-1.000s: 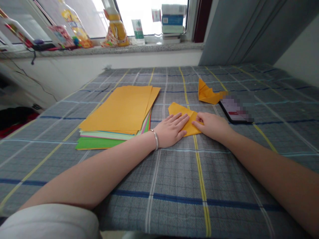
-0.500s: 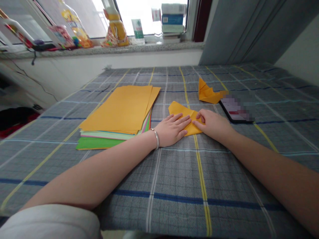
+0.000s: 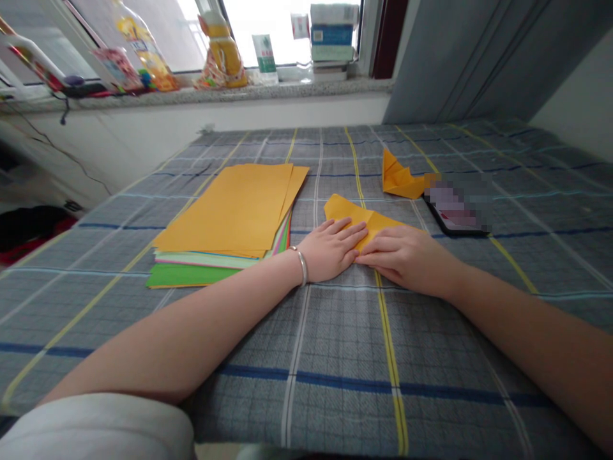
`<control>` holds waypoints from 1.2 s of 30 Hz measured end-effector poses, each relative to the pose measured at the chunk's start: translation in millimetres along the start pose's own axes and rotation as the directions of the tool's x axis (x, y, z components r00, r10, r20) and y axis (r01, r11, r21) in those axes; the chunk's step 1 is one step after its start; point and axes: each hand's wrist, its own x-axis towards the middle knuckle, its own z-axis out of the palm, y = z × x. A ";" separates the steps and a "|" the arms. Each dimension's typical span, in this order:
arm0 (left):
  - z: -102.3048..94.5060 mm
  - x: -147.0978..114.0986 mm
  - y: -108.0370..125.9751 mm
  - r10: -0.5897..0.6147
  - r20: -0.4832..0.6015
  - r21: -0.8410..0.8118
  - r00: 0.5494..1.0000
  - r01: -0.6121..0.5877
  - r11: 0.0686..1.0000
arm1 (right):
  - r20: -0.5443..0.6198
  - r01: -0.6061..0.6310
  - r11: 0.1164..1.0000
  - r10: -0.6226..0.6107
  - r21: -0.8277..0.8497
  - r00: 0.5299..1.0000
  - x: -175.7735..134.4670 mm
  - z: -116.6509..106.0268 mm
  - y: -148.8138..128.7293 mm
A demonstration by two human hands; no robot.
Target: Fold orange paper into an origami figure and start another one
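Note:
A folded yellow-orange paper (image 3: pixel 345 207) lies on the checked cloth in front of me, with a pale crease line across it. My left hand (image 3: pixel 330 249), with a silver bangle at the wrist, rests flat on its left part, fingers slightly spread. On the near right side, my right hand (image 3: pixel 407 259) has its fingers pressed together on the paper's lower edge, the fingertips close to my left hand's fingers. That hand covers most of the right part of the sheet. Beyond it stands a folded orange paper shape (image 3: pixel 400 179) with a pointed end.
To the left is a stack of coloured paper (image 3: pixel 234 204), yellow-orange sheets on top and green lower down. A phone (image 3: pixel 454 207) lies at the right beside the folded shape. Bottles, boxes and a tube stand on the windowsill (image 3: pixel 287 91) behind the cloth-covered table (image 3: pixel 345 345).
My right hand has moved down toward me along the paper, from its right side to its lower edge, and the paper's right tip now shows past it. My left hand stays put.

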 end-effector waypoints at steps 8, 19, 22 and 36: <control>4.2 1.4 -1.2 0.013 -0.048 0.043 0.999 -0.011 0.999 | 0.004 0.058 0.992 -0.058 -0.112 0.998 6.6 -0.5 -4.0; -0.7 2.4 -2.2 0.005 0.001 0.018 1.000 -0.005 1.000 | 0.178 -0.048 0.975 0.088 -0.217 0.980 6.2 -11.9 -9.3; -1.3 2.6 -2.6 0.003 0.006 0.002 1.000 -0.003 1.000 | 0.251 -0.095 0.967 0.155 -0.237 0.956 4.4 -16.9 -10.7; -7.2 2.7 -2.3 0.001 0.048 -0.018 0.999 0.000 1.000 | 0.340 -0.201 0.878 0.366 -0.434 0.866 -4.1 -27.2 -7.1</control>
